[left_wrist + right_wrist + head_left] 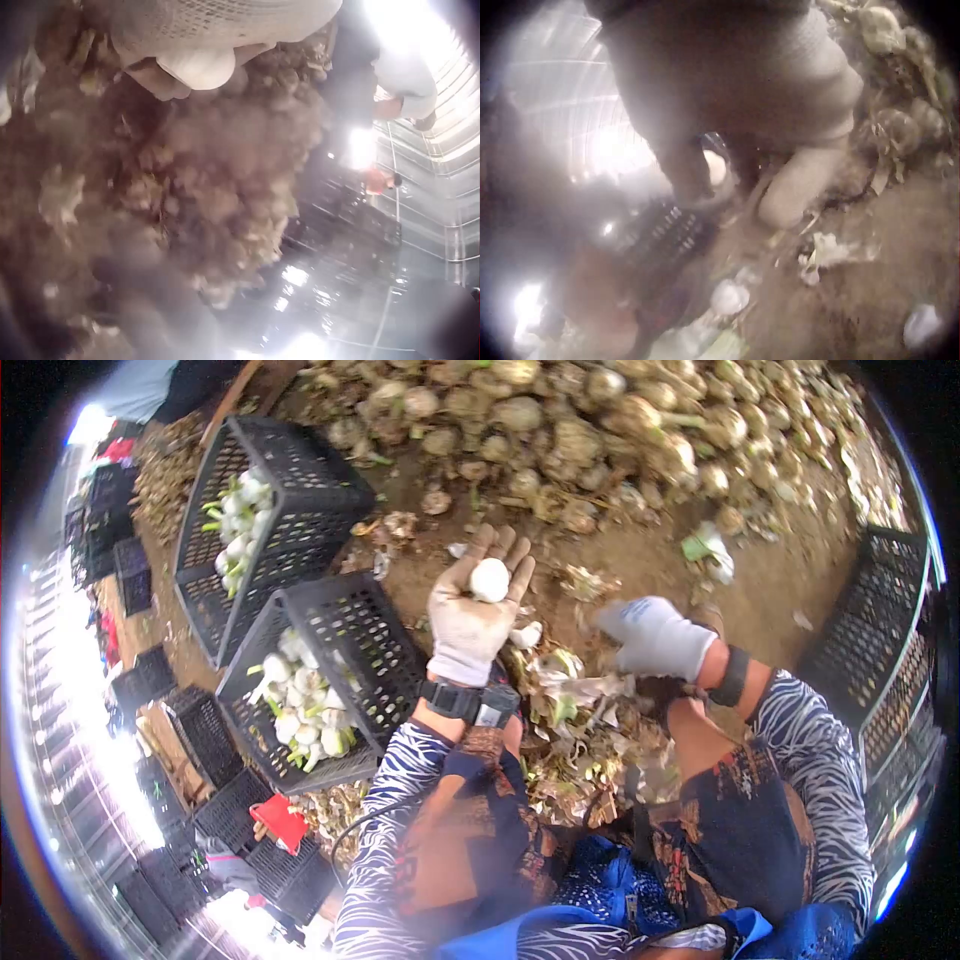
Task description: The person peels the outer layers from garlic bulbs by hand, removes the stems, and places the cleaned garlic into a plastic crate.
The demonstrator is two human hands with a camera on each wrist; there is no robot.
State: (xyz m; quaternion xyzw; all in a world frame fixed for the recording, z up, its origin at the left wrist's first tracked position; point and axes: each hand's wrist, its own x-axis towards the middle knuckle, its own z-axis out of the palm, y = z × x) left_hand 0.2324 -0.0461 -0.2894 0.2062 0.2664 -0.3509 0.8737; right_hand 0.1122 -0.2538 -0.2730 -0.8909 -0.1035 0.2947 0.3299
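My left hand (470,615), in a pale dirt-stained glove, lies palm up with its fingers extended. A clean white garlic bulb (489,580) rests on it near the base of the fingers. In the left wrist view, the garlic bulb (199,69) shows below the glove's edge. To the right, my right hand (655,637) in a white glove is blurred, back upward. The right wrist view shows its fingers (799,187) loosely bent and spaced apart, with nothing seen held between them. Peeled skins and leaves (570,700) lie below, between the two hands.
A large heap of unpeeled garlic (560,440) covers the ground ahead. Two black crates, a nearer crate (350,620) and a farther crate (300,500), hold white bulbs at left. Another black crate (865,625) stands at right. A loose white bulb (712,550) lies on the soil.
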